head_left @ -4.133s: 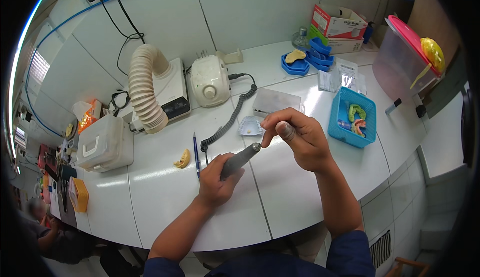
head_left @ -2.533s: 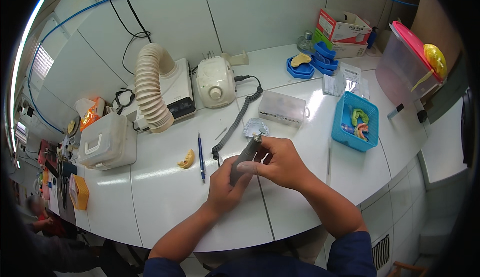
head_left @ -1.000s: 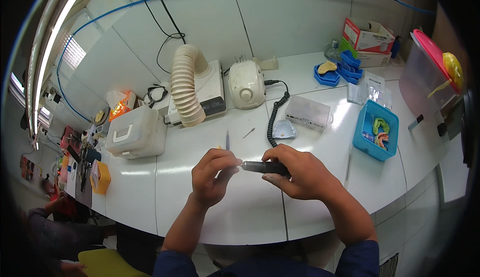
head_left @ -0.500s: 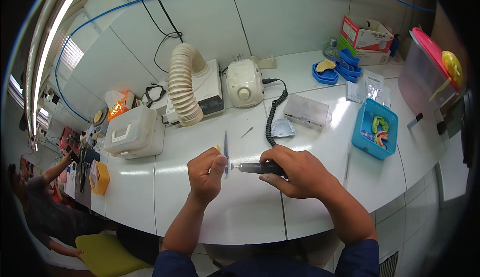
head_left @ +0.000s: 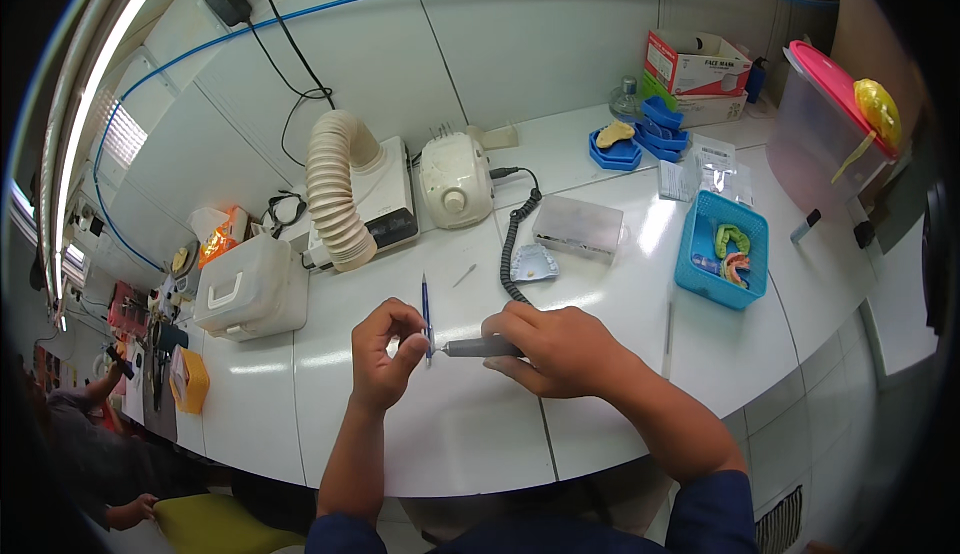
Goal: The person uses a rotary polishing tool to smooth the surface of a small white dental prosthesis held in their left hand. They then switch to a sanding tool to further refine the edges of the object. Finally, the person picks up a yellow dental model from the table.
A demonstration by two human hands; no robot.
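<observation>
My right hand (head_left: 548, 349) grips a dark grey rotary handpiece (head_left: 478, 348), held level with its tip pointing left. A black coiled cord (head_left: 514, 243) runs from it back to the white motor unit (head_left: 455, 180). My left hand (head_left: 383, 352) is closed, fingertips pinched together right at the tool's tip; whatever small thing it pinches is hidden. A blue pen (head_left: 425, 308) lies on the white bench (head_left: 470, 434) just behind the two hands.
A ribbed suction hose (head_left: 335, 192) and a white lidded box (head_left: 250, 287) stand at the left. A clear case (head_left: 577, 228), a blue basket (head_left: 727, 250) of dental models, blue trays (head_left: 632, 139) and a pink-lidded tub (head_left: 826, 124) sit to the right. Another person's arm (head_left: 90, 399) shows far left.
The handpiece has gone from my left hand into my right, and now points left at my pinched left fingers. My view has dropped closer to the bench.
</observation>
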